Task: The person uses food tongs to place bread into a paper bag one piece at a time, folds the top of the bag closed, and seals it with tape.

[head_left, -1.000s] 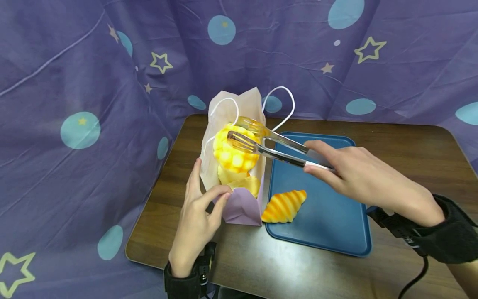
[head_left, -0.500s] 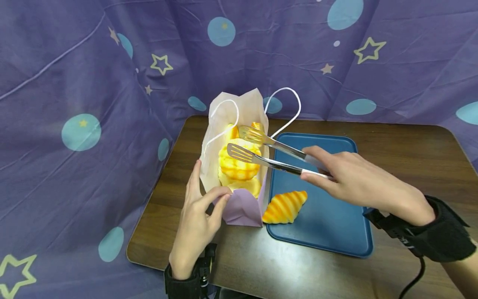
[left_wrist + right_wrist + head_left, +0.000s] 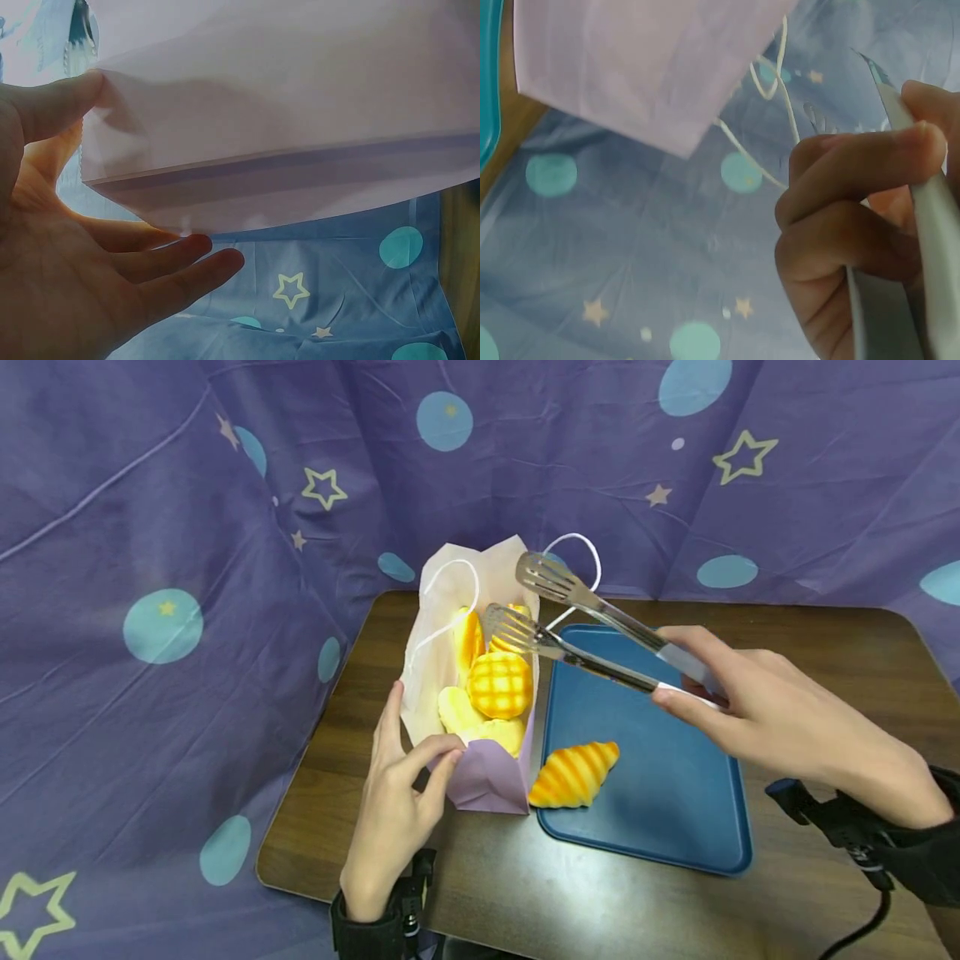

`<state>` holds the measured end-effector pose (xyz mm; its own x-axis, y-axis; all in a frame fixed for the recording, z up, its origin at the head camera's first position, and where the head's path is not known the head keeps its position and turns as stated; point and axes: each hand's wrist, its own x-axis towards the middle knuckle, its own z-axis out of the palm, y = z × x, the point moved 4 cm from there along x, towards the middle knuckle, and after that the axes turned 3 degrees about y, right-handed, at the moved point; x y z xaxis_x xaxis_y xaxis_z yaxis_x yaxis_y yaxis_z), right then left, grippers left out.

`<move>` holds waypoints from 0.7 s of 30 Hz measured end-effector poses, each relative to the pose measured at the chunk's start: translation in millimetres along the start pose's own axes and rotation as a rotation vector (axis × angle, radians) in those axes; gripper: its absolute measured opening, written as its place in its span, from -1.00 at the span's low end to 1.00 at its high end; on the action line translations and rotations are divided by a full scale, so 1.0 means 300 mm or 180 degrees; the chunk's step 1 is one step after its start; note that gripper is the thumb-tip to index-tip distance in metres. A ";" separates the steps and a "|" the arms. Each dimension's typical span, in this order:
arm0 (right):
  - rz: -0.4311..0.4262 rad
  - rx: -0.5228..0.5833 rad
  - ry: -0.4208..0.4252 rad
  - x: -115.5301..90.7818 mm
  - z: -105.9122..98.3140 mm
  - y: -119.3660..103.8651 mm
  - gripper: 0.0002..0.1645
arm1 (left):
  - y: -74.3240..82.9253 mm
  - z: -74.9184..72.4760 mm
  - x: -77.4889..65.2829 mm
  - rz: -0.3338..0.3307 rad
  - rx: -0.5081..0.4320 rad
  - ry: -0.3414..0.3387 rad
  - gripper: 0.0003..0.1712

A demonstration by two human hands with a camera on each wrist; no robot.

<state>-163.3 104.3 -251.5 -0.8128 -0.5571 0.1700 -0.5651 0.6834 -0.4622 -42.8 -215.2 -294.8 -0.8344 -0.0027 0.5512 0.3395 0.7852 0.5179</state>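
My left hand [image 3: 397, 793] pinches the near rim of a lilac paper bag [image 3: 487, 781] between thumb and index finger; its other fingers lie along the bag's left side. In the left wrist view the bag's wall [image 3: 262, 97] fills the upper part. My right hand [image 3: 795, 710] holds metal tongs [image 3: 622, 627] with white grips, their tips spread and nothing between them, over the bag's right side. Inside the bag lie a round bun with a grid pattern [image 3: 500, 685], a long orange-yellow bread [image 3: 468, 639] and pale yellow pieces [image 3: 459, 710].
A striped croissant [image 3: 573, 775] lies on the left edge of a blue tray [image 3: 660, 818], right beside the bag. White cord handles [image 3: 597, 568] stand up from the bag. The wooden table [image 3: 322, 827] ends at a purple patterned cloth [image 3: 300, 427].
The tongs have let go of the round bun, which dropped into the bag and settled toward its right side. My right hand has drawn the tongs up and right. The left hand stays put.
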 end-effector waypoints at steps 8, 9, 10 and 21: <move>0.0272 -0.0282 0.0261 -0.111 -0.058 0.129 -0.33 | 0.000 0.001 0.001 0.0068 -0.0027 0.0045 -0.92; 0.0258 -0.0326 0.0317 -0.124 -0.059 0.146 -0.33 | 0.000 0.001 0.002 0.0075 -0.0028 0.0049 -0.92; 0.0224 -0.0383 0.0358 -0.135 -0.059 0.162 -0.33 | 0.000 0.001 0.003 0.0081 -0.0030 0.0053 -0.92; -0.0091 -0.0731 -0.0277 -0.203 0.076 0.296 -0.41 | -0.010 0.000 0.003 0.0030 -0.0039 0.0045 -0.94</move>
<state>-160.8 188.1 -322.8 -0.7864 -0.6095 0.1000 -0.6131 0.7506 -0.2465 -44.6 -217.8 -295.9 -0.8249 -0.0043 0.5653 0.3526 0.7776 0.5205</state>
